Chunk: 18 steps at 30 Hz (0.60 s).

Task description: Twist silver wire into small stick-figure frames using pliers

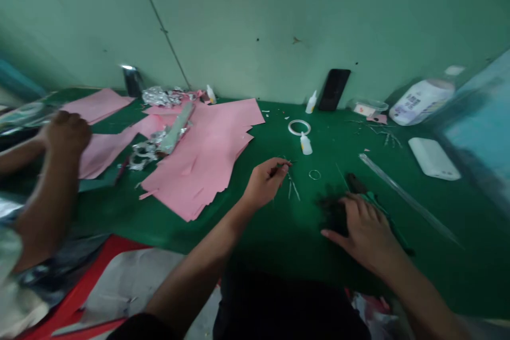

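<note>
My left hand [265, 185] is closed in a pinch on several thin wires, whose silvery ends [294, 187] stick out below the fingertips. My right hand [366, 228] hovers low over the table at the right, its thumb apart from the bent fingers and nothing visible in its grasp. Just beyond those fingers lies a tool with a dark end and green handles [372, 199], partly hidden by the hand; it looks like pliers. Between the hands rests a small wire ring [314, 175]. Behind it are a small white glue bottle [306, 144] and a white tape roll [298, 123].
Pink paper sheets [207, 149] spread to the left, near crumpled foil [159, 96] and a co-worker's hand [67, 132]. On the right are a bundle of clear strands [402, 191], a white power bank [433, 158] and a large bottle [422, 102]. A phone [334, 89] leans on the wall.
</note>
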Motion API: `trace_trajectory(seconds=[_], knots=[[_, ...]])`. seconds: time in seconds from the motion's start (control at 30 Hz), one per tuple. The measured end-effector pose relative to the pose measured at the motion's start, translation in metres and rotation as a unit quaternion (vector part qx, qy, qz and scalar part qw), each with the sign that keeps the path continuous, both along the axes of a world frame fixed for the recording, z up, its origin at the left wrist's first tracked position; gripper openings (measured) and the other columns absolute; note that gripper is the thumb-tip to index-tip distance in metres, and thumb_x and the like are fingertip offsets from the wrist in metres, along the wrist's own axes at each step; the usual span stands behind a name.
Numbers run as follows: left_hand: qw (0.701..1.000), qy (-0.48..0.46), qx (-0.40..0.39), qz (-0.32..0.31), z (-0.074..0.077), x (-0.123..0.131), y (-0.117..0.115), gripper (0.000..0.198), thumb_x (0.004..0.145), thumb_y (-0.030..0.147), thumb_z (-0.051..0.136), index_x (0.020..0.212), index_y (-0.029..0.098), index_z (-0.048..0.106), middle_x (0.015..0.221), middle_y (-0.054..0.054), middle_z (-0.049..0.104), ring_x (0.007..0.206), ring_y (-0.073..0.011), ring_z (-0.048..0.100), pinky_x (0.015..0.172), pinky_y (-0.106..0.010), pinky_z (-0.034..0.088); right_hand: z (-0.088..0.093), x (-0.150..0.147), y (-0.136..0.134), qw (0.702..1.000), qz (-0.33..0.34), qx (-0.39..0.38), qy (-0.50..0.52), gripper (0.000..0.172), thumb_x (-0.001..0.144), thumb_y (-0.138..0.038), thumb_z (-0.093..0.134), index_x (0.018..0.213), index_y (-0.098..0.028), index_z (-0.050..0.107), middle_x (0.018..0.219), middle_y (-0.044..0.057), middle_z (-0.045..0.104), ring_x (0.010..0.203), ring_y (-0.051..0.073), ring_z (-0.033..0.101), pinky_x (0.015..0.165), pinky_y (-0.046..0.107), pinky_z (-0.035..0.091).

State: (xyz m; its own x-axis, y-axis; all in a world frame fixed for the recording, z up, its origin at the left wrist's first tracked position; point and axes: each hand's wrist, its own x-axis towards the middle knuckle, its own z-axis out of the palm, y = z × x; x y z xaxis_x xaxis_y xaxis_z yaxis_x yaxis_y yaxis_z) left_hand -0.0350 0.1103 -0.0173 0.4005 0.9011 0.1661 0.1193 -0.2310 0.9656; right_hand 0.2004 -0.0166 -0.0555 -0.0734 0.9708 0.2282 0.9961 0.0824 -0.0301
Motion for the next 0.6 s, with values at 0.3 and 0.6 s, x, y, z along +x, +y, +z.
trace_trajectory(seconds=[0.3,0.6], knots=[[0.961,0.055,0.006,-0.272,0.079,0.055,0.087,0.02,0.09,0.028,0.054,0.096,0.015,0.068,0.056,0.002,0.058,0.041,-0.0052,0.042,0.042,-0.018,0.033,0.013,-0.002,0.005,0.995,0.044,-0.04,-0.084,0.013,0.078,-0.028,0.067,0.083,-0.017,0.07,0.114,0.012,0.069,0.1,0.032,0.064,0.081,0.048,0.052],[0.956,0.027,0.004,-0.293,0.091,0.052,0.096,0.018,0.093,0.025,0.046,0.09,0.015,0.062,0.064,0.003,0.061,0.037,-0.0035,0.043,0.038,-0.017,0.035,0.024,-0.01,0.017,0.988,0.059,-0.116,-0.085,0.023,0.064,-0.004,0.064,0.084,-0.009,0.074,0.108,0.02,0.07,0.09,0.034,0.069,0.075,0.045,0.059]])
